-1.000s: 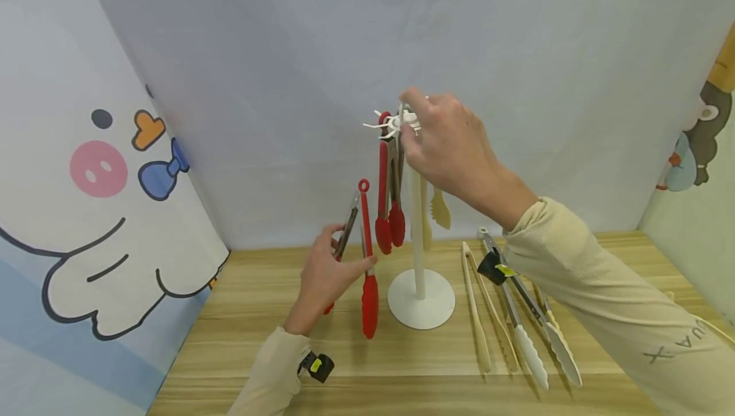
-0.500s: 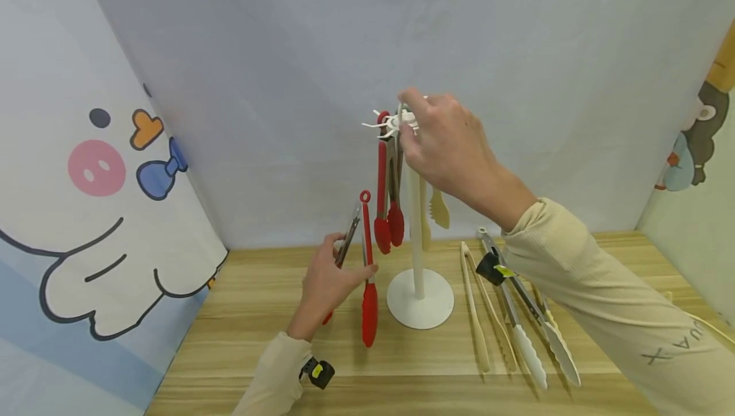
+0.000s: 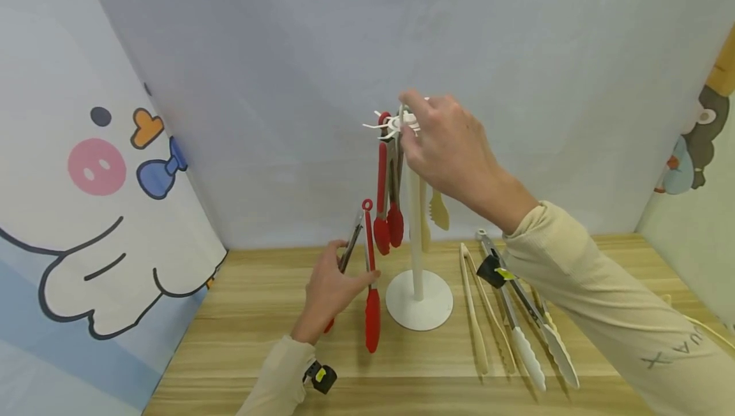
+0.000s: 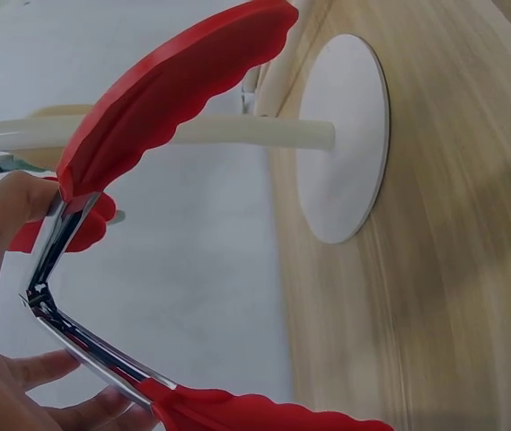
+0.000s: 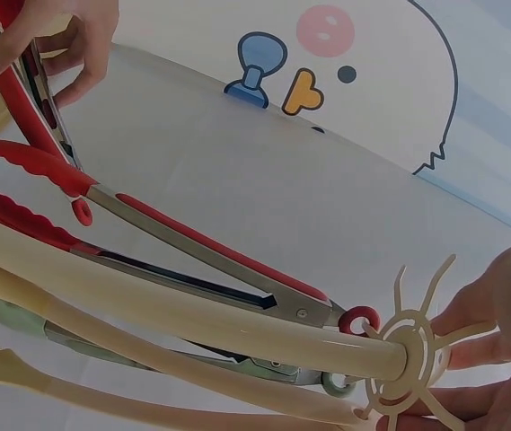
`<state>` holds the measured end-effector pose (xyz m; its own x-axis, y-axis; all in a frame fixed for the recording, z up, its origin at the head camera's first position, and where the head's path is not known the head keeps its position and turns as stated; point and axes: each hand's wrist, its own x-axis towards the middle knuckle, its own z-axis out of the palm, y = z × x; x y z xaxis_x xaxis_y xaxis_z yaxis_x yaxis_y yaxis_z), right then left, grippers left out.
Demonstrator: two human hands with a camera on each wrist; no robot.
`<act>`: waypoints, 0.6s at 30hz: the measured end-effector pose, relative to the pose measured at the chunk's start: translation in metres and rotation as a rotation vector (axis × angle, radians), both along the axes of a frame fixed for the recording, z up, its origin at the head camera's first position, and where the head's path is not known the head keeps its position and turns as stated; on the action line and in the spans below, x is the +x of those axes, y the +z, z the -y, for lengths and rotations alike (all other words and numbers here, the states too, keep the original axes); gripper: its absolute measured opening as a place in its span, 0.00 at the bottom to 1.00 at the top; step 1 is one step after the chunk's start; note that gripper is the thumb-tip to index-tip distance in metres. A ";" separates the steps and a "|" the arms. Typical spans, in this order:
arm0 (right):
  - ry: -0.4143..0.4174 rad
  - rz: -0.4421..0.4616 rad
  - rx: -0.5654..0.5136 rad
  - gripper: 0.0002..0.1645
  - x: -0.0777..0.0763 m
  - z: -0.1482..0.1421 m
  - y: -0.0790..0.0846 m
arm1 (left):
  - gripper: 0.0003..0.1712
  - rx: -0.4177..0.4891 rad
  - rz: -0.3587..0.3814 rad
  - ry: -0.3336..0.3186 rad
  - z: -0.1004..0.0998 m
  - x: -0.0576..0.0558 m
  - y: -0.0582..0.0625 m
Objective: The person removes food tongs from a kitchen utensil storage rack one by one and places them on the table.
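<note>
My left hand (image 3: 333, 288) holds a pair of red-tipped tongs (image 3: 372, 320) by their arms, thumb on one and fingers on the other. The tongs are spread, hinge end up and red tips down, left of a white hanging rack (image 3: 416, 237). In the left wrist view both red heads (image 4: 165, 99) show, apart from the rack's pole. My right hand (image 3: 450, 141) grips the hooked top of the rack, fingers around the hook ring (image 5: 408, 359) in the right wrist view. Another pair of red tongs (image 5: 210, 242) hangs there, beside green tongs (image 5: 93, 346) and beige ones (image 5: 183, 413).
The rack's round base (image 3: 419, 314) stands on the wooden table (image 3: 252, 339). Beige tongs (image 3: 472, 314) and steel tongs with pale tips (image 3: 529, 352) lie to its right, partly under my right forearm. A pale cloth wall (image 3: 275, 148) stands behind the table.
My left hand has lowered the red tongs and shifted slightly right. My right hand stays on the rack's top.
</note>
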<state>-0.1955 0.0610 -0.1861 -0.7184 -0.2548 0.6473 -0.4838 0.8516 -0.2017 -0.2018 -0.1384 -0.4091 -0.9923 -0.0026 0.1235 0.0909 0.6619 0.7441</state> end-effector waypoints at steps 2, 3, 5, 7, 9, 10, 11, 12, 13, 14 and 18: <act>-0.001 -0.004 0.000 0.17 0.000 0.000 -0.001 | 0.45 -0.003 0.006 0.006 -0.001 -0.001 -0.002; 0.000 -0.007 0.001 0.17 0.000 -0.001 -0.001 | 0.45 -0.005 0.010 0.010 -0.001 -0.001 -0.003; 0.003 -0.011 0.003 0.17 -0.001 -0.001 -0.001 | 0.45 -0.012 0.017 0.014 -0.002 -0.001 -0.006; 0.006 -0.013 0.003 0.17 -0.001 -0.001 -0.001 | 0.45 -0.019 0.022 0.018 -0.002 -0.002 -0.008; 0.008 -0.020 0.004 0.17 -0.001 -0.001 -0.002 | 0.45 -0.025 0.021 0.018 -0.003 -0.003 -0.011; 0.010 -0.023 0.004 0.17 -0.001 -0.001 -0.002 | 0.45 -0.025 0.023 0.020 -0.003 -0.003 -0.012; 0.010 -0.026 0.004 0.17 -0.001 -0.001 -0.002 | 0.44 -0.027 0.022 0.022 -0.003 -0.004 -0.014; 0.011 -0.028 0.004 0.17 -0.001 -0.001 -0.002 | 0.44 -0.029 0.021 0.023 -0.003 -0.004 -0.015; 0.011 -0.030 0.004 0.17 -0.001 -0.001 -0.002 | 0.44 -0.029 0.019 0.023 -0.003 -0.005 -0.017; 0.012 -0.033 0.004 0.17 -0.001 -0.001 -0.002 | 0.44 -0.030 0.019 0.023 -0.003 -0.005 -0.019; 0.015 -0.030 0.002 0.18 -0.001 -0.001 -0.003 | 0.44 -0.035 0.022 0.023 -0.003 -0.007 -0.025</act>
<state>-0.1968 0.0625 -0.1893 -0.6949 -0.2665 0.6679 -0.5022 0.8446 -0.1855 -0.2089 -0.1352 -0.4339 -0.9946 -0.0215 0.1020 0.0591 0.6892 0.7221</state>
